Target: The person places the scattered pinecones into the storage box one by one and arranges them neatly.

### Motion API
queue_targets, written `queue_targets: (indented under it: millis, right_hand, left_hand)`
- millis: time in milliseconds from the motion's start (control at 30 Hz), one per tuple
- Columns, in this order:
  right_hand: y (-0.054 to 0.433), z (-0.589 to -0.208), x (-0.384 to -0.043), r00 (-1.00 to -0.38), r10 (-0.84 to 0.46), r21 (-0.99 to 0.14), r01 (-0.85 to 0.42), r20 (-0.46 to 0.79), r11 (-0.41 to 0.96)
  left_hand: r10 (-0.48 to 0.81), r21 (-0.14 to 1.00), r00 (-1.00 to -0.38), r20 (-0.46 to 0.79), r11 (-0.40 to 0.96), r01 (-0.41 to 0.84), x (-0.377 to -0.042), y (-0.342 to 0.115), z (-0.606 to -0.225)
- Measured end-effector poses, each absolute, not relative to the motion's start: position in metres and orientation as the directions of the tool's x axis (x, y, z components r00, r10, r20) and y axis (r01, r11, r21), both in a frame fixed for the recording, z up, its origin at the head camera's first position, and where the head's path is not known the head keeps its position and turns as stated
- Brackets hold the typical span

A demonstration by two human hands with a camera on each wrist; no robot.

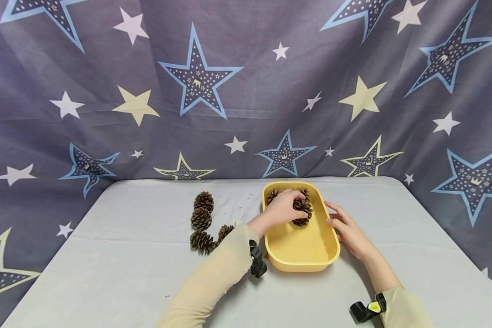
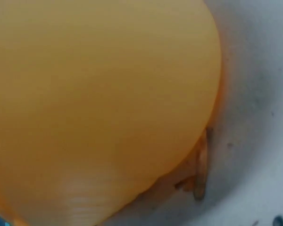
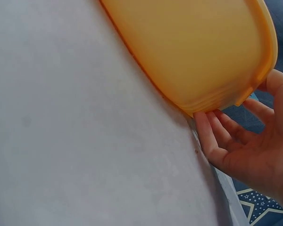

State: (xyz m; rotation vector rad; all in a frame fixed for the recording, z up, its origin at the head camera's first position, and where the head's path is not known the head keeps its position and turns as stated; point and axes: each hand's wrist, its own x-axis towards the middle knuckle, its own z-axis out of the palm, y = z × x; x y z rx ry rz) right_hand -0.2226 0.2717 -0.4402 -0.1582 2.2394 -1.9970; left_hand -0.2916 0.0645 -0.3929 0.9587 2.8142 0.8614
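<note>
A yellow rectangular tub (image 1: 301,264) stands on the cloth-covered table, with several brown pine cones at its far end. My left hand (image 1: 282,208) reaches over the tub's left wall, fingers and thumb curled round a pine cone (image 1: 302,217) inside. Another pine cone (image 1: 272,195) sits in the far left corner, partly behind that hand. Against the outside of the right wall rests my right hand (image 1: 350,232), its thumb at the rim. In the right wrist view its fingers (image 3: 207,136) touch the tub's outer lower edge. The left wrist view shows mostly the tub's wall (image 2: 104,94).
Left of the tub, several pine cones (image 1: 201,218) lie in a bent row, one (image 1: 225,232) partly behind the left sleeve. Small brown scraps are scattered on the pale cloth (image 1: 106,255). A dark star-patterned curtain (image 1: 246,114) hangs behind the table.
</note>
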Motion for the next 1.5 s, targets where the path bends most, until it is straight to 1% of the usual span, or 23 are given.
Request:
queue_targets:
  millis: [300, 900, 1067, 1500]
  right_hand:
    - [0.27, -0.441, -0.222, -0.985, -0.171, -0.993, 0.019, -0.039, 0.117]
    - [0.268, -0.438, -0.224, -0.982, -0.187, -0.991, 0.008, -0.033, 0.132]
    - [0.269, -0.438, -0.224, -0.982, -0.187, -0.992, 0.008, -0.032, 0.129]
    - [0.271, -0.439, -0.223, -0.984, -0.172, -0.99, 0.008, -0.032, 0.137]
  left_hand:
    - [0.572, 0.521, -0.808, 0.14, 0.652, 0.551, -0.292, 0.071, -0.395]
    - [0.569, 0.505, -0.816, 0.104, 0.676, 0.536, -0.29, 0.08, -0.394]
    - [0.564, 0.501, -0.818, 0.11, 0.679, 0.536, -0.291, 0.078, -0.392]
    - [0.592, 0.446, -0.792, 0.148, 0.675, 0.588, -0.291, 0.059, -0.376]
